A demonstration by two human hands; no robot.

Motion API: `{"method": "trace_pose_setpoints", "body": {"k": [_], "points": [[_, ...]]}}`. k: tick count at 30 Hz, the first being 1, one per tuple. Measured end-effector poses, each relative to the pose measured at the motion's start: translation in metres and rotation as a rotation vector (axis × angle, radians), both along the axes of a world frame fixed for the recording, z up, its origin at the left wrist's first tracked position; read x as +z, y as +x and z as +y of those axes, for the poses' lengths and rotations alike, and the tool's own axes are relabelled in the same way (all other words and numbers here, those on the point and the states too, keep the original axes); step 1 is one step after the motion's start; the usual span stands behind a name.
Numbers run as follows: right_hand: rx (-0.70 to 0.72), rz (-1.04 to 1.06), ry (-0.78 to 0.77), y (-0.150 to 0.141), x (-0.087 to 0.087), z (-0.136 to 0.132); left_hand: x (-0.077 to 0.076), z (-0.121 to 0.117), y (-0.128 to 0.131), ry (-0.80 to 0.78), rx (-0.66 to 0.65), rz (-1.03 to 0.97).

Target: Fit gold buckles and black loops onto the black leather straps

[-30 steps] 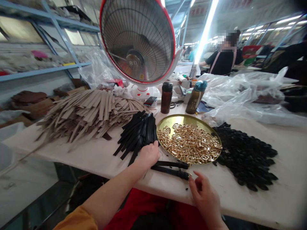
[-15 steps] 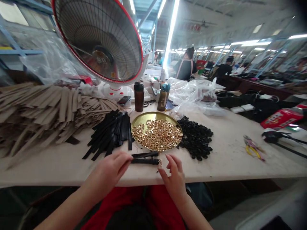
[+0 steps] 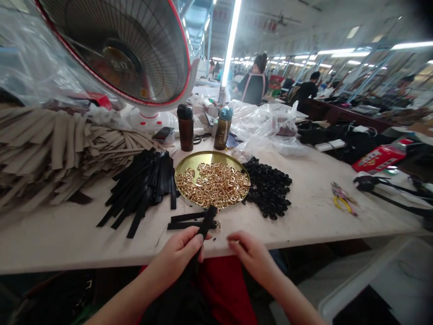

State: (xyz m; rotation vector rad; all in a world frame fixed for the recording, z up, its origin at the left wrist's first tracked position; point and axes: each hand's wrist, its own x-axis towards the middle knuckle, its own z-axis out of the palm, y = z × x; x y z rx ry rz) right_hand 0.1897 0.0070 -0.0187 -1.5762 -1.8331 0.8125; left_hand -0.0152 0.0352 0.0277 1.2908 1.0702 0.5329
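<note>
1. Workshop hall (image 3: 270,40), lit by strip lights (image 3: 232,45); a person (image 3: 254,85) well beyond the grip. Pale worktable (image 3: 304,194) extends ahead of and to both sides of the L hand grip.
2. Fan (image 3: 122,63): large, far side of table, ahead and L of grip.
3. Pile of tan strips (image 3: 64,144): well L of grip. Stack of black strips (image 3: 145,185): nearer, ahead-L.
4. Brass tray (image 3: 189,161): ahead of grip, slightly R, w/ gold-coloured buckles (image 3: 216,183) heaped inside. Heap of small black pieces (image 3: 270,189): just R of tray, ahead-R of grip.
5. L hand (image 3: 194,243): closed, thumb on top, pinching one black strip (image 3: 207,221) partway along. R hand (image 3: 237,241): apart, to R of grip, fingers loosely curled; nothing seen in it. Cannot tell if its fingertips meet.
6. Key relation: held strip's long axis runs fwd from grip, leaning slightly R; free end points at tray's near edge. L hand has hold; R hand is approx. level w/ grip, near the strip but not touching it.
7. Two black straps (image 3: 184,225): just ahead of grip, lying side by side, long axes L–R, i.e. across the held strip. Held strip overlaps both in view; contact n/c (cannot tell).
8. Smallest item: gold-coloured buckle (image 3: 218,225) at R end of nearer strap, btwn held strip and R hand.
</note>
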Motion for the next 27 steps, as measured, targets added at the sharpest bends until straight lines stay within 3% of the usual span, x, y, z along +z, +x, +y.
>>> {"method": "trace_pose_setpoints", "body": {"k": [2, 5, 9, 12, 17, 22, 25, 27], "points": [[-0.210, -0.206, 0.115, 0.039, -0.007, 0.031, -0.003, 0.005, 0.002, -0.158, -0.005, -0.062], [-0.293, -0.588, 0.212, 0.082, -0.017, 0.073, -0.011, 0.007, 0.010, -0.385, 0.011, -0.209], [-0.195, -1.051, 0.203, 0.100, -0.023, 0.103, -0.022, 0.009, 0.019, -0.531, 0.031, -0.312], [-0.122, -1.186, 0.232, 0.101, -0.024, 0.107, -0.026, 0.011, 0.018, -0.594, 0.040, -0.339], [-0.102, -1.183, 0.288, 0.105, -0.027, 0.108, -0.027, 0.008, 0.012, -0.636, 0.046, -0.368], [-0.098, -1.013, 0.397, 0.104, -0.026, 0.106, -0.024, 0.000, 0.006, -0.606, 0.034, -0.379], [-0.189, -0.798, 0.398, 0.090, -0.022, 0.093, -0.024, -0.007, 0.002, -0.601, 0.044, -0.365], [-0.291, -0.513, 0.332, 0.071, -0.018, 0.079, -0.025, -0.012, 0.000, -0.571, 0.057, -0.340]]}}
